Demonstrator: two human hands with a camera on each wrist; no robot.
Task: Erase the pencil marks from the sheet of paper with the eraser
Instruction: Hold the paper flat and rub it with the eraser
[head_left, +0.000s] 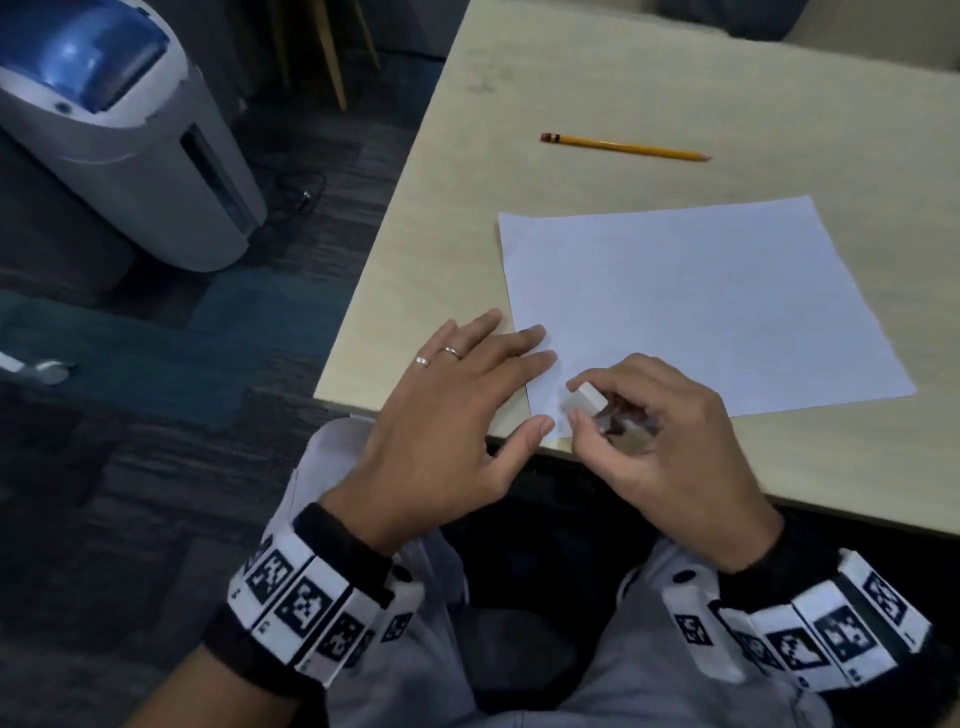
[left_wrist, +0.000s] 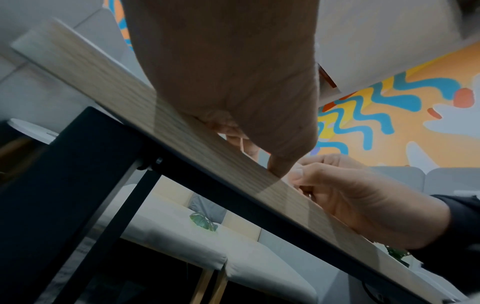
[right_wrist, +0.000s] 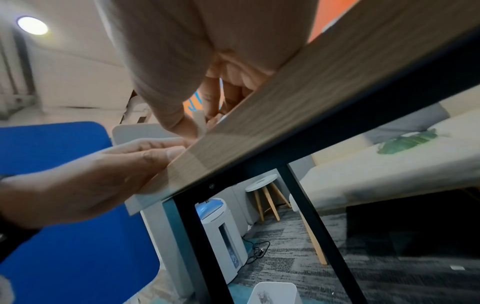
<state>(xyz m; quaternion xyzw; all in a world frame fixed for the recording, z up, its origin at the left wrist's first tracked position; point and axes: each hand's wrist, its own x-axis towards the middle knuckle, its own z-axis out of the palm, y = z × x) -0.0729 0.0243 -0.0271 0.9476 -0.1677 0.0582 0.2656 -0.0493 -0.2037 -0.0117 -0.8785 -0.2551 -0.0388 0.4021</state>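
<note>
A white sheet of paper (head_left: 701, 306) lies on the light wooden table (head_left: 623, 93); no pencil marks show on it in the head view. My left hand (head_left: 467, 395) lies flat with straight fingers on the sheet's near left corner. Just right of it, my right hand (head_left: 660, 436) pinches a small white eraser (head_left: 589, 396) between thumb and forefinger, held over that same corner. In the right wrist view the eraser (right_wrist: 198, 121) stands between the fingertips at the table edge. The left wrist view shows both hands from below; there the eraser is hidden.
A yellow pencil (head_left: 623, 146) lies on the table beyond the paper. The table's near edge (head_left: 675, 483) runs under my hands, with my lap below. A white and blue machine (head_left: 119, 130) stands on the carpet to the left. A blue chair (right_wrist: 64, 246) is beside me.
</note>
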